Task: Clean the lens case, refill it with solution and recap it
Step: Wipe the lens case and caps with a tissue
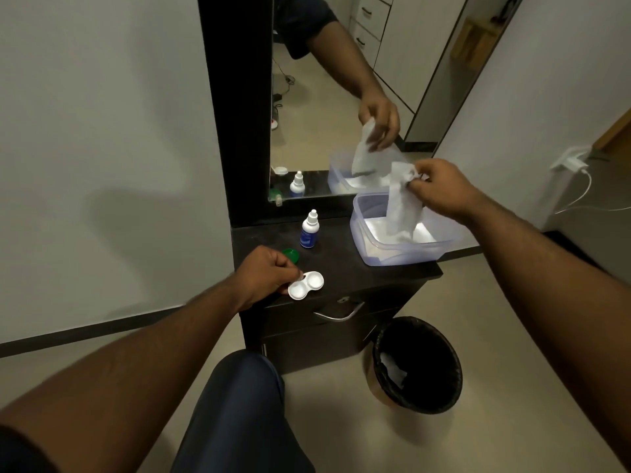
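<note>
On the dark bench below a tall mirror, the left hand pinches one end of the white lens case, which lies near the front edge with both wells uncapped and facing up. Just behind that hand sits a green cap, and behind the cap stands a small solution bottle with a blue label and white nozzle, upright. The right hand is raised over a translucent plastic tub at the bench's right end, fingers curled round the top of a white tissue whose lower end hangs into the tub. Beside the bench on the floor stands a black-lined waste bin holding crumpled white paper.
</note>
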`<state>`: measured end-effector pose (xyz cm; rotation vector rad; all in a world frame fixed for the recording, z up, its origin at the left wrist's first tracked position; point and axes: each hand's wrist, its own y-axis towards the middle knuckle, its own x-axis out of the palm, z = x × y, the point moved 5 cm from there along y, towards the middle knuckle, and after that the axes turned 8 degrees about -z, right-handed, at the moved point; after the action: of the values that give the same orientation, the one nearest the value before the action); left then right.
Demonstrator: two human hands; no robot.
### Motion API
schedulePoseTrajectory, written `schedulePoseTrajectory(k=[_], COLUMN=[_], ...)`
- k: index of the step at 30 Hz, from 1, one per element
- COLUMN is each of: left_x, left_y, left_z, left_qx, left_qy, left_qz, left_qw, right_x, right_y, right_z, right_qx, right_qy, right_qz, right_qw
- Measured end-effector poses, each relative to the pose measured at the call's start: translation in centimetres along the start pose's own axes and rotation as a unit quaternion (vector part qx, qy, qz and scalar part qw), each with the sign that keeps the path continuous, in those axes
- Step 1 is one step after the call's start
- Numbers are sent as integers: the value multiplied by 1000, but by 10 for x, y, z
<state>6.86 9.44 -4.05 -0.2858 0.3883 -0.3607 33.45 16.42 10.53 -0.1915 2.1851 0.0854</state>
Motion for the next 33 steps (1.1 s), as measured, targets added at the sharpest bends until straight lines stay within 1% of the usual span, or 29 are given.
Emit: schedulePoseTrajectory(k=[3, 5, 6, 7, 9, 10, 11, 12, 14, 15, 16, 19, 22, 23, 24, 25, 27, 28, 30, 33], left_x=[-1, -1, -1, -1, -2, -2, -3, -3, -4, -4, -4, -4, -5, -4, -4, -3, -3, -3, -3, -3], left_y=[-1, -1, -1, -1, 0, 0, 0, -1, -3, -5, -6, -8, -10, -11, -12, -13, -14, -14, -13, -11], left_z=[1, 0, 0, -1, -3, -4, -4, -5, -5, -4, -4, -4, -6, -6, -6, -6, -6, -6, -5, -4], left_qx=[0, 3, 4, 4, 2, 2, 3, 3, 4, 4, 4, 6, 8, 7, 5, 4, 1, -5, -18, -31], left_qy=[-3, -9, -12, -14, -21, -29, -41, -51, -64, -68, -72, -94, -114, -117, -122, -128, -138, -142, -147, -148], left_qz=[3, 5, 6, 6, 3, 1, 1, 3, 5, 4, 2, -7, -9, -10, -15, -21, -29, -31, -39, -56], left_qw=[1000, 1000, 1000, 1000, 1000, 1000, 999, 999, 998, 998, 997, 995, 993, 993, 992, 992, 990, 989, 988, 987], right_x=[-10, -11, -8, -1, 23, 38, 54, 72, 106, 122, 137, 163, 172, 173, 172, 171, 166, 167, 171, 175], right_y=[-17, -28, -34, -40, -51, -56, -62, -68, -76, -79, -82, -93, -99, -101, -102, -103, -104, -104, -104, -103], right_z=[-19, -28, -30, -32, -33, -34, -35, -36, -30, -27, -23, -18, -20, -22, -24, -26, -34, -38, -41, -42], right_qx=[-18, 1, 24, 46, 77, 87, 97, 111, 144, 158, 171, 206, 214, 209, 199, 179, 102, 61, 15, -19], right_qy=[126, 243, 315, 390, 515, 539, 537, 511, 449, 435, 434, 462, 525, 534, 521, 478, 342, 275, 196, 163], right_qz=[54, 111, 129, 129, 81, 46, 16, -1, 2, 6, 7, 4, 1, 6, 10, 13, 1, -6, -5, 39], right_qw=[990, 964, 940, 911, 850, 837, 838, 852, 882, 886, 885, 863, 824, 819, 830, 860, 934, 960, 980, 986])
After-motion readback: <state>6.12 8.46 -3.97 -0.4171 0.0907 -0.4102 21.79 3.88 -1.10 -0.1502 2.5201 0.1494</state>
